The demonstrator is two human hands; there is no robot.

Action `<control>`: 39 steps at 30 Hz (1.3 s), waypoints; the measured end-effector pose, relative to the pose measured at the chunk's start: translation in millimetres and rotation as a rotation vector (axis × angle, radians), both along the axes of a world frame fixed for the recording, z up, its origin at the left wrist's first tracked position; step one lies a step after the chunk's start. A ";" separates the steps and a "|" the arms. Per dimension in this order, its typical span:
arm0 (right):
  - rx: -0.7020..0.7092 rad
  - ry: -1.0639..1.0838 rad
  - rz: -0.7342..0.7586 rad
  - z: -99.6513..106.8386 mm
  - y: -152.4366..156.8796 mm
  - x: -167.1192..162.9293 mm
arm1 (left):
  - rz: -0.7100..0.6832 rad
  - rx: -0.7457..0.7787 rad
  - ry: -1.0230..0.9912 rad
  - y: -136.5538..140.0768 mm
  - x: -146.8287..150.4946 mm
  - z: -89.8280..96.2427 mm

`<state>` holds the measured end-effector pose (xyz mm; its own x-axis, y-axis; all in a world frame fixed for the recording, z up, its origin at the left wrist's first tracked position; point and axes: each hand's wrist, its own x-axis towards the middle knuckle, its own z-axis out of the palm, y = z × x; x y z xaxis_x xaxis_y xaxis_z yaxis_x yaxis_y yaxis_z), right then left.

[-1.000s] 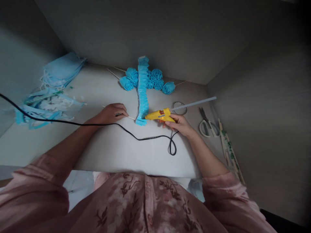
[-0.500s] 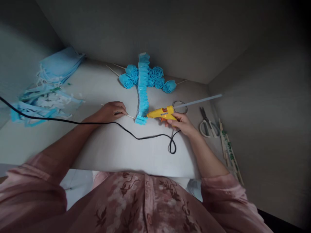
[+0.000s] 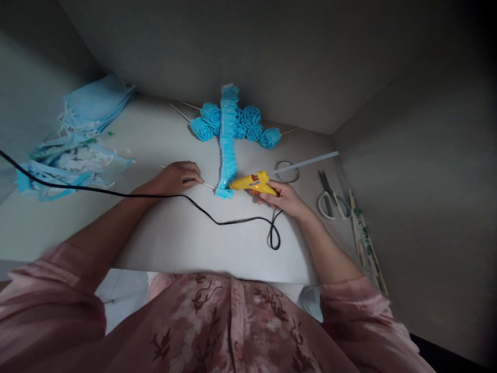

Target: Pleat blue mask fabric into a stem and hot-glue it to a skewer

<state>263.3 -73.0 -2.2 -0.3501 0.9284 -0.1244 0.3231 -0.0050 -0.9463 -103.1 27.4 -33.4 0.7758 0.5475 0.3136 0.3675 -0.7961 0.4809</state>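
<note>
My left hand (image 3: 180, 177) is closed round a thin wooden stick (image 3: 208, 185). The stick's far end meets the near end of a long pleated blue strip (image 3: 228, 150), which is folded over there. In my right hand (image 3: 285, 198) is a yellow glue gun (image 3: 250, 182), its nozzle at the right side of the strip's folded end. A long translucent glue stick (image 3: 306, 163) juts out of the gun's back. Whether the nozzle touches the strip I cannot tell. The strip's far part lies across several blue flowers (image 3: 251, 116), some on sticks.
A black cord (image 3: 221, 223) runs across the left forearm to the gun. Scissors (image 3: 332, 203), a wire coil (image 3: 289, 178) and wooden sticks (image 3: 367, 238) lie at right. Cut scraps (image 3: 77, 160) and stacked blue face masks (image 3: 97, 103) are at left. Grey walls (image 3: 252, 57) bound the table.
My right hand and the glue gun have shifted slightly left, bringing the nozzle further over the strip's near end. My left hand keeps its place on the stick.
</note>
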 end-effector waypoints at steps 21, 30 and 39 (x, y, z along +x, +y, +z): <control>-0.037 0.000 -0.011 -0.4 0.3 3.3 | 0.003 0.018 0.011 -1.1 1.2 4.3; -0.007 -0.002 0.011 1.3 2.5 9.4 | -0.003 0.040 0.005 -2.6 1.0 7.1; 0.019 0.049 -0.012 0.4 1.1 8.4 | -0.003 0.042 0.011 -1.2 0.0 4.9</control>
